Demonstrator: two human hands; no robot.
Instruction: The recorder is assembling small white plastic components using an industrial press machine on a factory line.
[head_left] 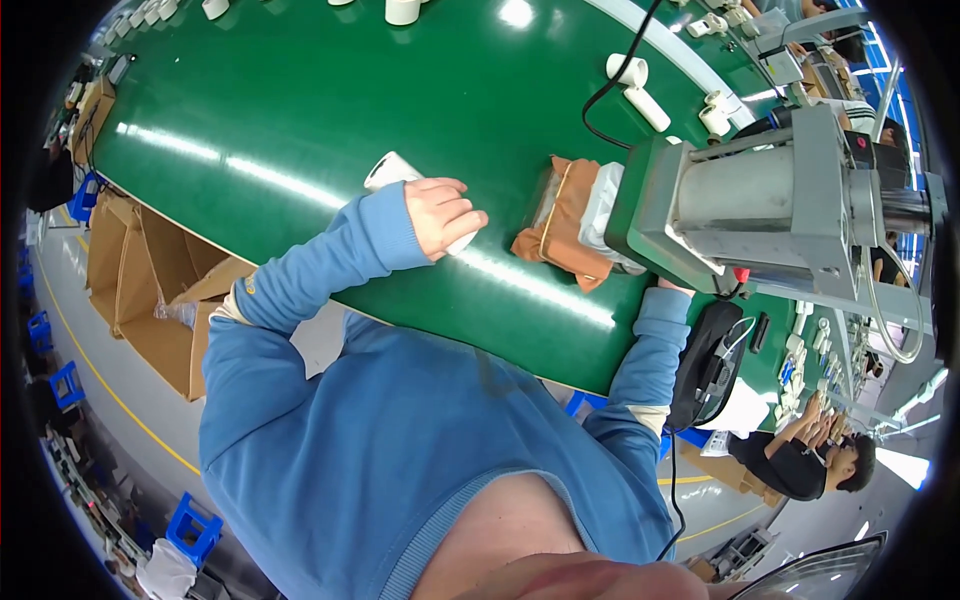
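Note:
My left hand point(442, 215) is closed around a white tube-shaped plastic part point(392, 172), which lies slanted over the green table point(300, 90). One end of the part sticks out beyond my thumb side, the other shows under my fingers. Of my right hand point(676, 287) only a sliver near the wrist is visible; the press point(740, 200) hides its fingers. Beside the press plate sits a white fixture block point(602, 210). Against it rests a block wrapped in brown cloth point(572, 222), with a band around it.
White cylindrical parts point(648, 108) lie at the far right, and another white ring-like part point(402, 11) at the far edge. A black cable point(590, 110) hangs down near the press. An open cardboard box point(150, 290) stands left of the table. A co-worker point(800, 460) sits at the right.

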